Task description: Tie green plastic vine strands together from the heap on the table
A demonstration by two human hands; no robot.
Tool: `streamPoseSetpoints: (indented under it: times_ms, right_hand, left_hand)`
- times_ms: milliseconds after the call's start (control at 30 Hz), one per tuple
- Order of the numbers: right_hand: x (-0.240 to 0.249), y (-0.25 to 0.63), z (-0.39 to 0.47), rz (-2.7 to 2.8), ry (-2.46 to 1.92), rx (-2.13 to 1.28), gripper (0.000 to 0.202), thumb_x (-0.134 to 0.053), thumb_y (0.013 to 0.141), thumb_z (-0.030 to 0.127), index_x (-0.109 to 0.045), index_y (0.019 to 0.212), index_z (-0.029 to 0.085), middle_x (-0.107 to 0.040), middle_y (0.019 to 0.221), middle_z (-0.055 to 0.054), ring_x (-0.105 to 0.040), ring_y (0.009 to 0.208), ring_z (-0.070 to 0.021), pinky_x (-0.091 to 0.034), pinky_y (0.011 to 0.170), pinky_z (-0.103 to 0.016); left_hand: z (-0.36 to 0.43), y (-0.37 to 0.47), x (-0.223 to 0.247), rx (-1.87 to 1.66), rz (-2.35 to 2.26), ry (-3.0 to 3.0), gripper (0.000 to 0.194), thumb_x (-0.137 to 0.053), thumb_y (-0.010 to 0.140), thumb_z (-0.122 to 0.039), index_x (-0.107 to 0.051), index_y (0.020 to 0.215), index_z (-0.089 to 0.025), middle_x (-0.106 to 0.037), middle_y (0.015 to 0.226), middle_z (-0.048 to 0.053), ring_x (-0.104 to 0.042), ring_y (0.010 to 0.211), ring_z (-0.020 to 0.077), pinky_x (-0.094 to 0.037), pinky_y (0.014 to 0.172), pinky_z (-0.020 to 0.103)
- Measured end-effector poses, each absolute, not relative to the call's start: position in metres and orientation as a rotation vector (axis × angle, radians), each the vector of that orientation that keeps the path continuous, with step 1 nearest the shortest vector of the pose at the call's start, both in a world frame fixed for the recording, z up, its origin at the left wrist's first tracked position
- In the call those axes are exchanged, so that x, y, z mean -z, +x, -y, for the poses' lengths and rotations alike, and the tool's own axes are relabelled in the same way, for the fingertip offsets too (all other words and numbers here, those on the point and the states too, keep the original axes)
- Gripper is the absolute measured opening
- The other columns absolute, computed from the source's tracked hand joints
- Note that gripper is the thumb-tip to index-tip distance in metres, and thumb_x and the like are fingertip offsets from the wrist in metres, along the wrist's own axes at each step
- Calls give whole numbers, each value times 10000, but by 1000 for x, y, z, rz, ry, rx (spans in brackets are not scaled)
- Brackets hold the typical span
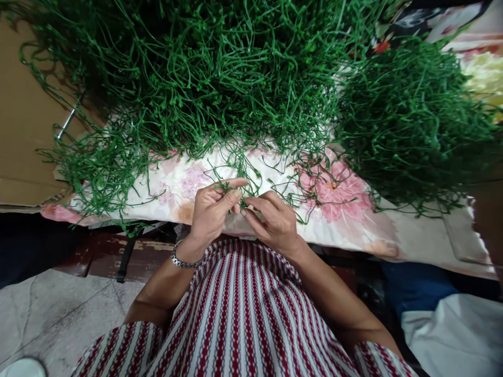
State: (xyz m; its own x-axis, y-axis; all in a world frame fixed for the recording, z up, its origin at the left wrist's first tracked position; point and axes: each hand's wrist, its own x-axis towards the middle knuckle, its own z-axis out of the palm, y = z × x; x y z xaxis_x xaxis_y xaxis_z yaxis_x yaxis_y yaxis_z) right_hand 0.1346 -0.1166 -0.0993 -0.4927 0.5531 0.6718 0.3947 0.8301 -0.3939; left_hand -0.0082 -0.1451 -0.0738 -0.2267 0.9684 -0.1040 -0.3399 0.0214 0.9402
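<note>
My left hand (214,209), with a metal watch band (184,257) at its wrist, pinches a thin green plastic stem (223,186) between thumb and fingers. Close beside it, my right hand (273,219) has its thumb and forefinger closed on the same green piece, near the left fingertips. The exact joint between the fingers is too small to make out. Just beyond both hands, loose green stems (239,159) with small branched tips lie on a floral cloth (176,183).
A large heap of green stems (220,68) covers the far side, with a smaller heap (412,120) at right. Cardboard (27,115) stands at left, near a thin metal rod (70,116). Grey fabric (456,335) lies at lower right.
</note>
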Motion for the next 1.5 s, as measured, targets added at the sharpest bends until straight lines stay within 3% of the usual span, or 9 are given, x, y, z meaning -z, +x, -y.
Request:
streamPoseSetpoints:
  times_ms: [200,367,467,567,667,800,933,1267,1500]
  right_hand:
    - [97,133,116,2036,-611,-288,190,-569,786,119,-555,970,163,-615,764,-42,-543,648,-118,-479,547,-236]
    - [90,138,115,2114,-691,-167,29,-547,778,154,-556,794,176,-581,679,-17,-506,603,-116,-412,516,-243]
    - [84,140,117,2230,-819,-66,104,-511,787,187,-553,693,171,-524,625,-9,-448,546,-104,-360,502,-244]
    - [78,140,119,2308,-927,31,142,-489,789,183,-551,662,161,-501,621,-12,-432,541,-106,-329,505,-247]
    - [74,139,121,2349,-994,86,136,-486,794,189,-547,677,157,-503,638,-17,-437,552,-109,-305,506,-252]
    - [74,141,122,2350,-959,-24,140,-482,812,185,-543,689,161,-513,639,-9,-456,563,-104,-324,516,-236]
    - [75,143,121,2288,-870,-137,89,-501,817,176,-550,744,161,-557,657,-12,-494,596,-113,-366,526,-244]
    - [78,139,119,2093,-680,-406,325,-522,802,113,-541,1122,171,-644,868,-57,-556,717,-132,-497,606,-250]
    - [87,144,113,2110,-630,-300,246,-544,795,129,-555,1034,184,-618,826,-43,-554,689,-120,-482,584,-237]
  left_hand:
    - [147,-9,69,-1398,-1120,707,311,-708,693,-265,-667,985,-165,-618,590,-11,-499,448,52,-392,470,176]
    - [148,-9,73,-1420,-1191,806,387,-706,696,-316,-632,1050,-176,-606,624,-8,-450,438,50,-355,438,188]
    - [151,-7,78,-1495,-1309,949,404,-681,722,-347,-614,1088,-189,-585,607,-13,-406,441,57,-328,427,198]
    - [156,-3,80,-1538,-1449,1122,397,-658,744,-320,-594,1116,-200,-654,829,39,-453,518,70,-366,472,204]
    - [160,-3,79,-1542,-1526,1325,282,-638,757,-266,-627,1028,-187,-653,990,64,-536,639,95,-425,574,215]
    - [157,-10,75,-1355,-1510,1461,85,-624,761,-241,-652,784,-164,-636,766,22,-556,716,131,-430,672,242]
    - [152,-16,73,-1258,-1400,1450,123,-642,745,-256,-639,671,-157,-596,677,18,-523,703,142,-406,697,262]
    - [155,-17,77,-1326,-1231,1173,209,-657,744,-307,-588,607,-164,-500,625,-4,-444,639,118,-366,612,236]
    - [155,-22,77,-1263,-1218,1372,138,-671,726,-308,-646,727,-172,-573,734,33,-525,759,168,-420,742,296]
